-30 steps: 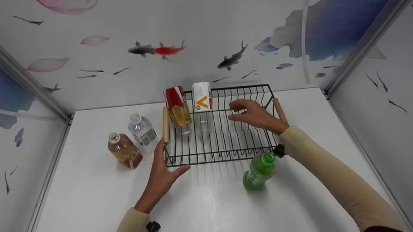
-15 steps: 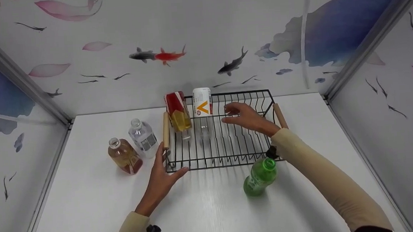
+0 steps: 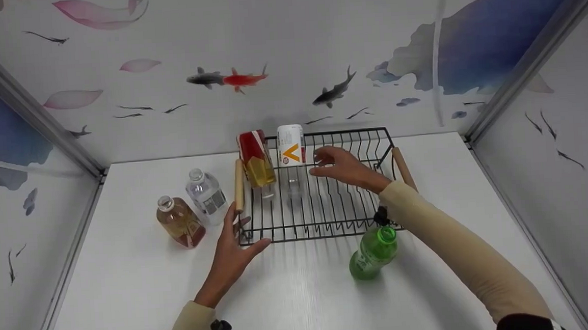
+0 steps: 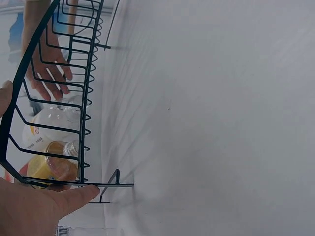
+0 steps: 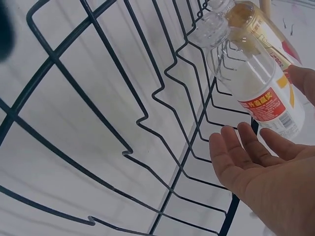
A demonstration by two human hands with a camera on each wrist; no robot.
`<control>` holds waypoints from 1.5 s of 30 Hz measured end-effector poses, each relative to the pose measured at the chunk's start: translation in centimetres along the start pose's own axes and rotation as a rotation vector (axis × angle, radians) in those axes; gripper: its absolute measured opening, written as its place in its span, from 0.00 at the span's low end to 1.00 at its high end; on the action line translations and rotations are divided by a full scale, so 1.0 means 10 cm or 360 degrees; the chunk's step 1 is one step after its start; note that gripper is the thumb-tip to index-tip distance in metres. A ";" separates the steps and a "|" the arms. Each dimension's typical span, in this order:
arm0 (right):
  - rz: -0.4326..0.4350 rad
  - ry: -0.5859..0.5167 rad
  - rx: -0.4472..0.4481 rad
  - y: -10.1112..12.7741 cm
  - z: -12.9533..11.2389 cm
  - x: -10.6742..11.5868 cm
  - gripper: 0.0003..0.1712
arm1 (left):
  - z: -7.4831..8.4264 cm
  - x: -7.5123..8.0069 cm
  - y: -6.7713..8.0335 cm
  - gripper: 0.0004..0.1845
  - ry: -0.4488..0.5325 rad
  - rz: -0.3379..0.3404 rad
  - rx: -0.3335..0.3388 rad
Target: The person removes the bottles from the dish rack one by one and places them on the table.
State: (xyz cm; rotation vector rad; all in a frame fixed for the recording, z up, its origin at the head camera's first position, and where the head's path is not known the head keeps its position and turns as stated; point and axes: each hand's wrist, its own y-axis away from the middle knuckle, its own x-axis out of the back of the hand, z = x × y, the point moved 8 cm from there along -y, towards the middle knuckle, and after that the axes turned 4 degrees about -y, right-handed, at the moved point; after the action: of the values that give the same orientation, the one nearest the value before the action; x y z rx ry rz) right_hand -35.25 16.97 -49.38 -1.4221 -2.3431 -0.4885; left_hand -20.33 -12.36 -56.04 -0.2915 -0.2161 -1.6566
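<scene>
Your right hand [image 3: 342,166] has edged left toward the white bottle [image 3: 291,146] in the rack [image 3: 323,229], fingers wide; left hand [image 3: 234,250], fingers spread, steadies the rack corner. Grip mid-label.

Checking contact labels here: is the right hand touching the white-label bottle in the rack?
Apart. The right wrist view shows the right hand open, its fingertips short of the white-label bottle, with rack wire visible between them.
</scene>
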 end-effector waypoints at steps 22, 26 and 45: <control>-0.0138 0.0116 -0.0025 -0.27 0.00 -0.25 0.42 | -0.01 0.00 0.01 0.66 0.0044 0.0012 -0.0019; -0.0147 0.0072 -0.0057 -0.29 0.01 -0.29 0.41 | -0.01 -0.01 0.00 0.65 0.0032 0.0018 -0.0001; -0.0156 -0.0184 -0.0088 -0.45 0.05 -0.38 0.37 | -0.03 0.00 0.01 0.65 0.0064 0.0022 -0.0010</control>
State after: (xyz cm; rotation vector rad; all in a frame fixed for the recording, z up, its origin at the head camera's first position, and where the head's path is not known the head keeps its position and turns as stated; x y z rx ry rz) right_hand -37.71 12.25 -52.07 -1.4001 -2.5189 -0.5142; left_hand -20.21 -12.47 -56.30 -0.2638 -0.1785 -1.6480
